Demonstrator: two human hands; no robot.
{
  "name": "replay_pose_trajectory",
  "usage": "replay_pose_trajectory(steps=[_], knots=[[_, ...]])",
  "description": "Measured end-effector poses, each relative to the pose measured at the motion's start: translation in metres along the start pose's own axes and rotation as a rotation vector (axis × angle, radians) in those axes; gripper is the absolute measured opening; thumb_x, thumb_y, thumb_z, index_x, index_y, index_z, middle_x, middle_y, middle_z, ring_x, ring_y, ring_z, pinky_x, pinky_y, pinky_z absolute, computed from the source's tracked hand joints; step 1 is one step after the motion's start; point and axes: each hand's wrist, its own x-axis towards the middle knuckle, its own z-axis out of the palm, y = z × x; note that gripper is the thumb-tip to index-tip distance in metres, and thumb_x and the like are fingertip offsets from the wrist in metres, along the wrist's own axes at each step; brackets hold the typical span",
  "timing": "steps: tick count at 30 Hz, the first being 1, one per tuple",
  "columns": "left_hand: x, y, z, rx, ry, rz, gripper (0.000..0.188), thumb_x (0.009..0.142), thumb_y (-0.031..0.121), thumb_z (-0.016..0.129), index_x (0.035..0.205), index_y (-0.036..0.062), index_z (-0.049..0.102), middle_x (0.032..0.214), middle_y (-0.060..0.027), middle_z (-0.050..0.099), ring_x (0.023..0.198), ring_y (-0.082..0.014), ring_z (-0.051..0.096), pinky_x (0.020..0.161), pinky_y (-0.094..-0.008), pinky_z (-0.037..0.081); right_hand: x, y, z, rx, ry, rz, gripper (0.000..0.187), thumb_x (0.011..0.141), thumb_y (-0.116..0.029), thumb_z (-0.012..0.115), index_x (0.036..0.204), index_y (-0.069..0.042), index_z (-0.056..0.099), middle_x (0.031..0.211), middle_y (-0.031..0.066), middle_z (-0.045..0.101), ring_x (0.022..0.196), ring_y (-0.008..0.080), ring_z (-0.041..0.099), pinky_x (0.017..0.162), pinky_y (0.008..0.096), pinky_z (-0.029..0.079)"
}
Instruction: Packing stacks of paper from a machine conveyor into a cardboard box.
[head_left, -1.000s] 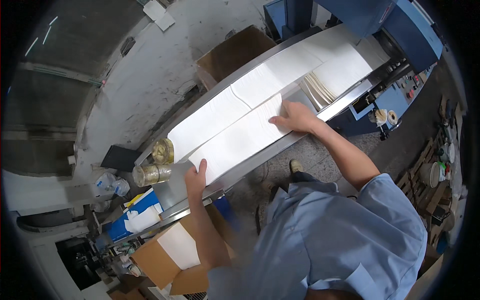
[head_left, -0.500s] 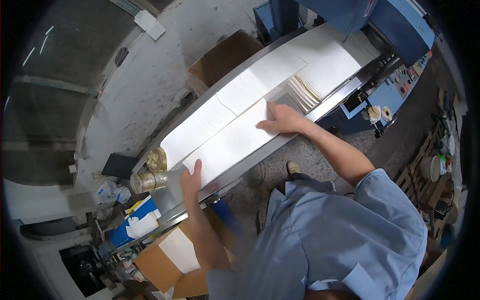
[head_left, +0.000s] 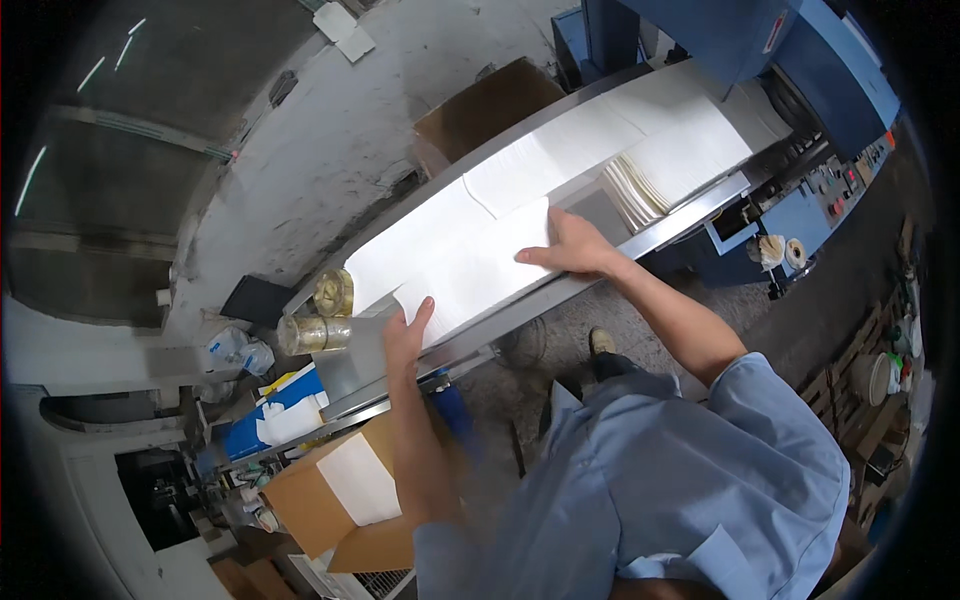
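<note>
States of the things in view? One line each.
White stack: gripped at both ends
Left hand: gripping its left end
Right hand: gripping its right end
Far white row: lying on metal bed
Sheets by blue machine: fanned at one end
Lower-left cardboard box: open, flaps out

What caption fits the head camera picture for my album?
Left hand and right hand hold a white stack at a metal table by a blue machine.

A workshop (scuffed wall), as the blue machine shows.
</note>
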Motion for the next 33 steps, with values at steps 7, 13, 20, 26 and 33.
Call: replay_pose_trajectory(steps=[7,13,20,26,33], knots=[[-0.03,0.003,-0.015,-0.151,0.097,0.077,0.044,0.085,0.027,0.078,0.113,-0.0055,0.066,0.107,-0.0145,0.071,0.098,-0.0214,0.065,0.087,-0.0344,0.05,-0.024,-0.017,0.012,-0.075,0.09,-0.095,0.091,0.078,-0.046,0.078,0.134,0.015,0.04,0.118,0.0342,0.061,0.108,0.041,0.064,0.098,0.0434,0.049],[-0.107,0.008,-0.063,-0.556,0.303,0.201,0.054,0.082,0.007,0.079,0.128,-0.0039,0.052,0.117,-0.0121,0.066,0.101,-0.0178,0.064,0.089,-0.032,0.052,-0.043,-0.055,0.081,0.28,0.219,-0.371,0.082,0.078,-0.022,0.081,0.14,0.007,0.036,0.13,0.0232,0.055,0.123,0.0294,0.054,0.107,0.0399,0.041],[-0.22,-0.096,-0.162,-0.655,0.665,0.081,0.058,0.082,0.01,0.078,0.131,-0.0039,0.049,0.116,-0.0146,0.064,0.106,-0.0207,0.062,0.091,-0.0338,0.049,-0.079,-0.171,0.223,0.317,-0.029,-0.568,0.079,0.076,-0.014,0.08,0.14,0.001,0.037,0.128,0.0141,0.054,0.12,0.0226,0.052,0.105,0.0353,0.039],[-0.319,-0.23,-0.237,-0.791,0.951,0.003,0.054,0.085,0.007,0.074,0.132,-0.0005,0.049,0.119,-0.0101,0.062,0.105,-0.0194,0.062,0.092,-0.0333,0.05,-0.108,-0.266,0.382,0.235,-0.344,-0.643,0.084,0.077,-0.019,0.083,0.142,0.002,0.034,0.129,0.0152,0.054,0.122,0.0238,0.052,0.105,0.0371,0.04],[-0.393,-0.344,-0.267,-0.871,1.287,-0.133,0.06,0.084,0.006,0.075,0.135,-0.0033,0.045,0.124,-0.0153,0.059,0.109,-0.0201,0.06,0.093,-0.0326,0.049,-0.116,-0.342,0.559,0.017,-0.651,-0.699,0.088,0.075,-0.021,0.086,0.142,0.002,0.035,0.133,0.0175,0.054,0.124,0.0247,0.051,0.107,0.0378,0.041]])
